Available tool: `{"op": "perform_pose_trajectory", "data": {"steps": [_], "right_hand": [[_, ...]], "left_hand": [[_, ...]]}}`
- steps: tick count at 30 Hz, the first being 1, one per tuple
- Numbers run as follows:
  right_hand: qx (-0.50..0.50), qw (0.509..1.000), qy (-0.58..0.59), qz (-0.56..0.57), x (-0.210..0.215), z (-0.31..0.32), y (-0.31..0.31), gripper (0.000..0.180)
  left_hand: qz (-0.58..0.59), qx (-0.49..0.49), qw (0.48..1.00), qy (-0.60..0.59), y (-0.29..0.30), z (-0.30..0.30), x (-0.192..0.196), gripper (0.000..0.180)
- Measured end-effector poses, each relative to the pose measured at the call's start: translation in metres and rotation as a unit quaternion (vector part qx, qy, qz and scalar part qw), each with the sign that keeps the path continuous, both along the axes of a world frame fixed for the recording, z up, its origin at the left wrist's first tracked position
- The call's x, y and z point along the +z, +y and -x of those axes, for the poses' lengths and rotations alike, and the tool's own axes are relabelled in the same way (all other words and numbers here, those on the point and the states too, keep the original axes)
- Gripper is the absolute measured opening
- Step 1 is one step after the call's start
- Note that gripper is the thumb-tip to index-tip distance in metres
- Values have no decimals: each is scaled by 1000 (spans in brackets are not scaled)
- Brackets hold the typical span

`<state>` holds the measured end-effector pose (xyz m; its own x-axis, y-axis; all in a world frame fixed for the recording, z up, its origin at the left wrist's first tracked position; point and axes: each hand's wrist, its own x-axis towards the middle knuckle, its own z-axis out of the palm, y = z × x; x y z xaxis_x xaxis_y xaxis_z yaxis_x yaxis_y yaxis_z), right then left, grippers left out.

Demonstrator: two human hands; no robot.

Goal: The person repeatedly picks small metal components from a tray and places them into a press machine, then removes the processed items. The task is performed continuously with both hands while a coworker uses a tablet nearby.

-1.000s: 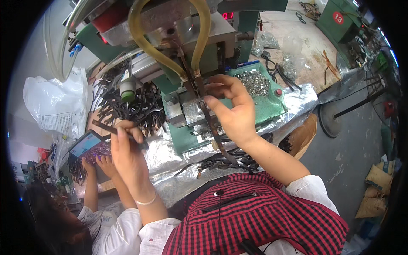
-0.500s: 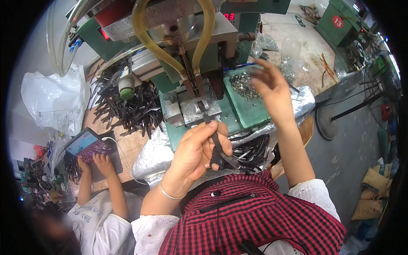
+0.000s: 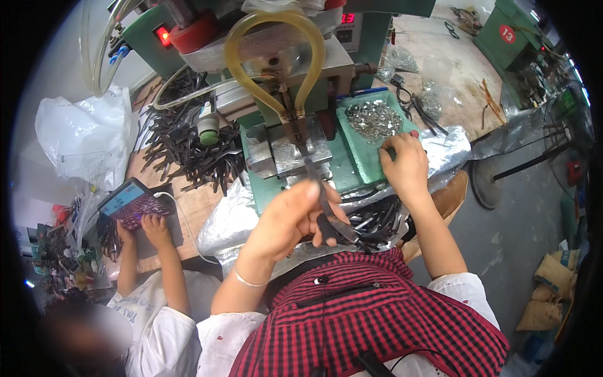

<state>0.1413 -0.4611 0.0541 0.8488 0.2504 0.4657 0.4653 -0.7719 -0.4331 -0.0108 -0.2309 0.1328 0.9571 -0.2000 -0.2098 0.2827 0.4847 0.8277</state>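
A dark, narrow strap (image 3: 326, 206) runs through my left hand (image 3: 290, 217), which grips it between thumb and fingers. The strap's far end reaches the metal block (image 3: 290, 152) under the head of a green press machine (image 3: 264, 112). My right hand (image 3: 405, 164) is at the near right edge of a green tray (image 3: 367, 162), fingers curled in. Whatever its fingertips may hold is too small or hidden to tell. Small shiny metal pieces (image 3: 375, 119) lie heaped in the tray's far part.
Dark straps (image 3: 188, 135) lie piled left of the machine, and more straps (image 3: 375, 220) lie by my lap. Yellow tubing (image 3: 235, 44) loops above the metal block. At left, another person's hands (image 3: 154, 229) touch a tablet (image 3: 130, 206). Silver foil (image 3: 447, 147) covers the table edge.
My right hand has drawn back from over the metal pieces to the tray's near edge, its fingers now curled. My left hand keeps its hold on the strap. The view has shifted slightly.
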Motion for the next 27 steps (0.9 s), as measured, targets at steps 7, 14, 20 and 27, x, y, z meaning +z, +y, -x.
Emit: {"op": "perform_pose_trajectory", "data": {"steps": [7,14,20,27], "right_hand": [[9,991,-8,-132,-4,2,-2,10],[50,974,37,-216,5,-10,31,18],[5,974,64,-217,-4,6,1,15],[20,949,73,-306,18,28,-17,13]], "left_hand": [[-446,457,758,-131,64,72,19,12],[-712,346,584,-178,147,-7,-6,14],[-848,284,444,-57,170,-43,-100,14],[-705,437,532,-167,153,-11,-45,18]]}}
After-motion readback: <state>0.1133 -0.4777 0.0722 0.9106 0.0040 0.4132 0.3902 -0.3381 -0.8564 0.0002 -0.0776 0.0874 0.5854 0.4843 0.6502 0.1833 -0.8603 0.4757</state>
